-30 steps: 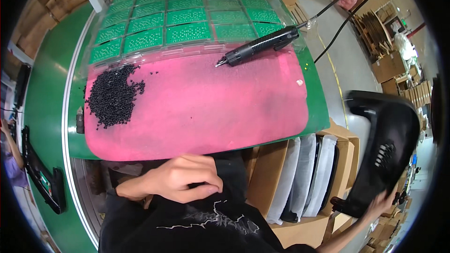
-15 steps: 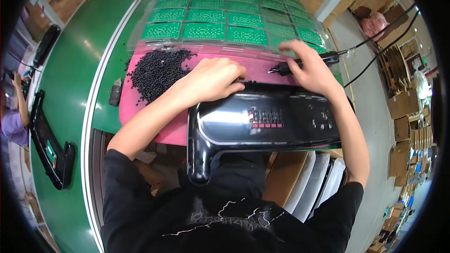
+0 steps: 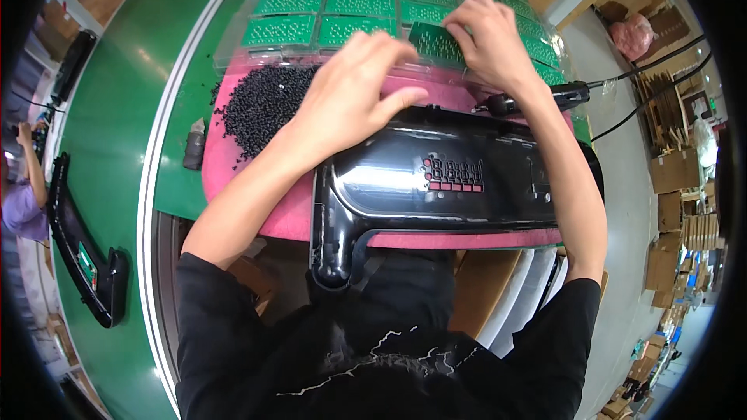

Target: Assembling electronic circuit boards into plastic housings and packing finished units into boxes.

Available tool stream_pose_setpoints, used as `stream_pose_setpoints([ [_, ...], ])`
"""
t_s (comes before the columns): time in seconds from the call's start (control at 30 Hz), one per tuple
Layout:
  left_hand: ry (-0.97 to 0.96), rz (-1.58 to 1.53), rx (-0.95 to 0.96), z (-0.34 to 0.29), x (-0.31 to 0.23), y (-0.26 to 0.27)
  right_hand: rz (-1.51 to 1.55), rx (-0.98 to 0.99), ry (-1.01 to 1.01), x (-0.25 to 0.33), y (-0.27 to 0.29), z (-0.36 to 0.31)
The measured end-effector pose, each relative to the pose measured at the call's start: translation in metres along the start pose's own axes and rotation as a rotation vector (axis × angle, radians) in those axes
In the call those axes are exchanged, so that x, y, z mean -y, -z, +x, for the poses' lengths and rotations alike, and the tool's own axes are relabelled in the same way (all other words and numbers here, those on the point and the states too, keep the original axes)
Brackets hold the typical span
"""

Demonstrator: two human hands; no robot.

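Green surface (image 3: 175, 196) under pink mat (image 3: 284, 222). Clear tray (image 3: 247, 57) at far side. Black housing (image 3: 381, 167) on mat, one end past the near edge. Heap (image 3: 263, 113) of tiny black parts, mat's left. Driver (image 3: 572, 96) just beyond housing. Left hand (image 3: 354, 82), blurred: grip released, above housing's far edge. Right hand (image 3: 490, 39): grip pinching tilted green board (image 3: 433, 42) at tray's near edge.

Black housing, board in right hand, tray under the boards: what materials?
Black housing: probably moulded plastic, glossy; bright, smooth reflections.
Green circuit board: likely coated fibreglass laminate; flat, green, rows of pale dots.
Tray: looks like clear thin plastic; see-through rim with glints.
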State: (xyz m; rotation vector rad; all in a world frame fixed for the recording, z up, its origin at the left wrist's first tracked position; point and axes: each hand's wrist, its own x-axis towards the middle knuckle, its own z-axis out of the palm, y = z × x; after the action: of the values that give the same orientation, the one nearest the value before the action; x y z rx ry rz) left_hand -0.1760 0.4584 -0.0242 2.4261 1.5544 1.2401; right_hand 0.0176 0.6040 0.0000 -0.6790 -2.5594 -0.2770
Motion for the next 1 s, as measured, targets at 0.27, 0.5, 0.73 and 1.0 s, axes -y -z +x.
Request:
stream_pose_setpoints([
  [0.27,0.217,-1.153,0.144,-0.002,-0.019,0.009,1.25,-0.374,-0.484,0.071,0.056,-0.034],
  [0.5,0.223,-1.314,0.342,-0.01,-0.026,0.005,1.398,-0.342,-0.425,0.09,0.056,-0.065],
  [0.73,0.33,-1.121,0.403,-0.019,-0.031,0.005,1.429,-0.381,-0.512,0.101,0.036,-0.078],
  [1.0,0.049,-0.529,0.287,-0.012,-0.009,0.016,1.31,-0.247,-0.686,0.072,0.07,-0.087],
])
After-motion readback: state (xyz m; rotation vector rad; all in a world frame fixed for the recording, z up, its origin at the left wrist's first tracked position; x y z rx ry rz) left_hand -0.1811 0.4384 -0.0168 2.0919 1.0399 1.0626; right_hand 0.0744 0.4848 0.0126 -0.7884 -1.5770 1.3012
